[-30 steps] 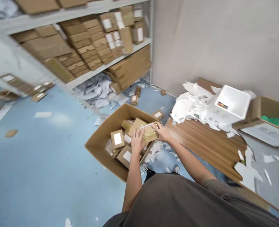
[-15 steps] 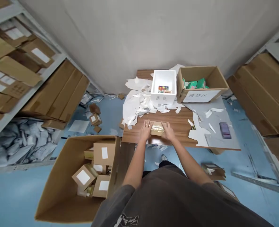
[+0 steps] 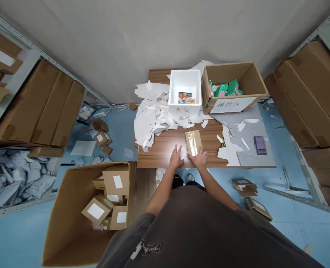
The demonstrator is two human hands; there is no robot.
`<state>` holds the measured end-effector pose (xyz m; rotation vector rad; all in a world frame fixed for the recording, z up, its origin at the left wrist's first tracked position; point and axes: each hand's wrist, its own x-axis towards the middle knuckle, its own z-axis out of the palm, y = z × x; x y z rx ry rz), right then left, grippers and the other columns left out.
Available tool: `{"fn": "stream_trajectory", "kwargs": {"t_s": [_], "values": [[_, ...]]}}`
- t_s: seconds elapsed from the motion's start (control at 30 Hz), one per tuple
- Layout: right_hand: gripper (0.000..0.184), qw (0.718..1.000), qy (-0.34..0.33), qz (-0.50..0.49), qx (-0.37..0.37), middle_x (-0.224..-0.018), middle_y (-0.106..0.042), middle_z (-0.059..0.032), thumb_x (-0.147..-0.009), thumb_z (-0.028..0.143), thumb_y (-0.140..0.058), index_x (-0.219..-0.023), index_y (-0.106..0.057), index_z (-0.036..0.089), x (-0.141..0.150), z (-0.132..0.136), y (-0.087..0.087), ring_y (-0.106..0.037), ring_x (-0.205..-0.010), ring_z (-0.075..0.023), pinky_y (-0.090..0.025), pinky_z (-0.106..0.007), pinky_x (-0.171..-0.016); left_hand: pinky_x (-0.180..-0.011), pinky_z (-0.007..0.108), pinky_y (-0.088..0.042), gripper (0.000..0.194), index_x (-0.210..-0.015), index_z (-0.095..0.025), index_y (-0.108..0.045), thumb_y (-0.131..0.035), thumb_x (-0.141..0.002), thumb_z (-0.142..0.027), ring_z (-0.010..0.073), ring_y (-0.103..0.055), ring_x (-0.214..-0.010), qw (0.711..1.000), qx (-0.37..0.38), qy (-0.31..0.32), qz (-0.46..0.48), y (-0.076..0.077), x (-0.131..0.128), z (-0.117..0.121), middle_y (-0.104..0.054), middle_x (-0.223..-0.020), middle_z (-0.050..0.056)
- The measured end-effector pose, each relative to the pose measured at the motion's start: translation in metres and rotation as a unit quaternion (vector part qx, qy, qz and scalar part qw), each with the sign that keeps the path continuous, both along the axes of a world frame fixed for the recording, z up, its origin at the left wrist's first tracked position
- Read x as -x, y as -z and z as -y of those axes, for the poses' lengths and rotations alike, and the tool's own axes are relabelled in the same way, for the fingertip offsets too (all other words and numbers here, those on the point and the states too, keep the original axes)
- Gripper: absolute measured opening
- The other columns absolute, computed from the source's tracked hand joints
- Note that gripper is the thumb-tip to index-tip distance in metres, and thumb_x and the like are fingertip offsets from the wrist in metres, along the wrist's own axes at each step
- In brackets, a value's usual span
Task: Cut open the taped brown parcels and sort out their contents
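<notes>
A small cardboard box [image 3: 193, 140] with shiny clear tape across its top lies on the wood-grain table [image 3: 165, 139], its long side pointing away from me. My right hand [image 3: 199, 158] grips its near end, thumb on the left and fingers on the right. To the left of the box, apart from it, my left hand [image 3: 176, 157] is over the table's front edge. Its fingers are spread and nothing is in them.
Torn white paper [image 3: 151, 111] lies at the table's left. Behind stand a white foam box [image 3: 185, 109] with cards inside and a cardboard carton [image 3: 233, 105] holding green boxes. A phone [image 3: 260, 145] lies right. A big carton [image 3: 66, 208] of parcels stands left on the floor.
My view has swung from the carton of parcels to the table. The small box came along in both hands, was set down and turned lengthwise; my left hand has let go of it.
</notes>
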<state>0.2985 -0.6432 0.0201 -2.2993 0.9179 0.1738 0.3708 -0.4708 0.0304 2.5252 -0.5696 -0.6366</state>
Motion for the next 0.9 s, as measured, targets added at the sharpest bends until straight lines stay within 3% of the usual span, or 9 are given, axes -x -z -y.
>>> {"fn": "stream_trajectory", "kwargs": {"t_s": [0.13,0.27,0.37,0.53,0.7,0.9], "values": [[0.11,0.998,-0.004,-0.061,-0.003,-0.149,-0.053,-0.0283,-0.097,0.067,-0.059,-0.177,-0.004,0.017,0.01,0.0,0.0,-0.063,-0.133,-0.0407,-0.05,-0.054,-0.11,-0.126,0.045,-0.042,0.113,-0.174,-0.029,-0.026,-0.087,-0.079,-0.018,0.0352,-0.033,-0.163,0.993,0.05,0.094,-0.055,0.013,-0.003,0.011,-0.007,-0.184,0.014],[0.103,0.997,-0.067,-0.046,-0.005,-0.151,-0.056,-0.0213,-0.095,0.052,-0.068,-0.177,-0.012,0.024,0.017,0.008,-0.004,-0.061,-0.137,-0.039,-0.051,-0.052,-0.111,-0.125,0.045,-0.044,0.093,-0.174,-0.027,-0.028,-0.076,-0.094,-0.024,0.0334,-0.04,-0.16,0.986,0.085,0.114,-0.083,0.025,-0.012,0.017,-0.019,-0.182,0.015],[0.104,0.992,-0.117,-0.015,-0.039,-0.158,-0.055,-0.0178,-0.091,0.039,-0.072,-0.176,-0.015,0.026,0.016,0.016,-0.008,-0.059,-0.141,-0.0369,-0.048,-0.053,-0.116,-0.124,0.045,-0.045,0.09,-0.174,-0.027,-0.028,-0.074,-0.097,-0.026,0.0329,-0.042,-0.159,0.984,0.1,0.126,-0.08,0.029,-0.019,0.014,-0.022,-0.181,0.015],[0.095,0.981,-0.17,0.013,-0.089,-0.168,-0.048,-0.0178,-0.094,0.028,-0.067,-0.176,-0.019,0.023,0.007,0.024,-0.009,-0.053,-0.151,-0.033,-0.043,-0.052,-0.123,-0.119,0.044,-0.05,0.096,-0.175,-0.031,-0.024,-0.076,-0.094,-0.027,0.0327,-0.053,-0.152,0.992,0.072,0.083,-0.064,0.031,-0.021,0.007,-0.025,-0.18,0.014],[0.095,0.967,-0.224,0.034,-0.117,-0.173,-0.041,-0.0177,-0.092,0.02,-0.069,-0.175,-0.024,0.021,0.001,0.033,0.002,-0.045,-0.157,-0.0298,-0.039,-0.049,-0.127,-0.118,0.042,-0.051,0.094,-0.174,-0.032,-0.026,-0.077,-0.095,-0.03,0.0318,-0.054,-0.152,0.995,0.071,0.04,-0.056,0.03,-0.014,0.003,-0.028,-0.179,0.011],[0.087,0.969,-0.222,0.042,-0.1,-0.169,-0.048,-0.013,-0.094,0.013,-0.061,-0.174,-0.029,0.024,0.004,0.043,0.014,-0.049,-0.154,-0.0267,-0.042,-0.049,-0.126,-0.121,0.043,-0.049,0.099,-0.174,-0.03,-0.028,-0.08,-0.09,-0.022,0.03,-0.048,-0.156,0.993,0.092,0.008,-0.08,0.025,-0.005,0.01,-0.03,-0.179,0.01]]}}
